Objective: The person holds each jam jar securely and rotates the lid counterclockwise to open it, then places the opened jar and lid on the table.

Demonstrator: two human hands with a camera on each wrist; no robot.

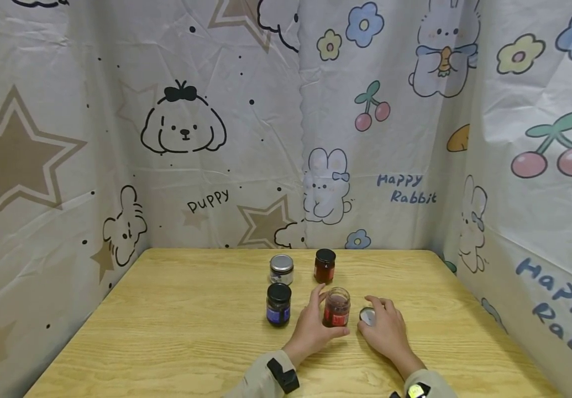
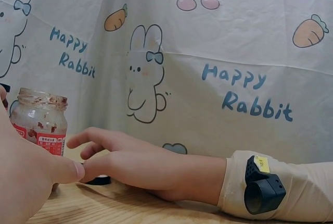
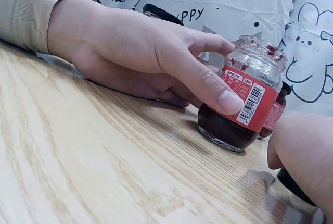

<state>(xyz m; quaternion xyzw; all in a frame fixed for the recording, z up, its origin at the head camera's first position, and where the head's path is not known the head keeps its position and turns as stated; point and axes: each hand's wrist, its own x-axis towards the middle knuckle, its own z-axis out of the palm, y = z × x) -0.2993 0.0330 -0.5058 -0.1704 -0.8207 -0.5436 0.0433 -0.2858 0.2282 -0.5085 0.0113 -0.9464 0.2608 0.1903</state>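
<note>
My left hand (image 1: 311, 327) grips an uncapped glass jam jar (image 1: 337, 310), its thumb across the front and its fingers behind. The jar stands upright on the table; it has a red label and dark red contents, with smears of jam around its bare rim in the right wrist view. Just to its right, my right hand (image 1: 388, 333) holds a jar lid (image 1: 367, 317) low at the tabletop between thumb and fingers. The lid's pale inner side faces up, and its dark edge (image 3: 292, 183) shows beneath the hand. Part of the lid is hidden by the hand.
Left of the held jar stands a black-lidded jar with a blue label (image 1: 278, 305). Behind are a silver-lidded jar (image 1: 282, 270) and a black-lidded red jar (image 1: 325, 266). Patterned curtains (image 1: 206, 138) enclose the wooden table (image 1: 166, 320) at the back and both sides.
</note>
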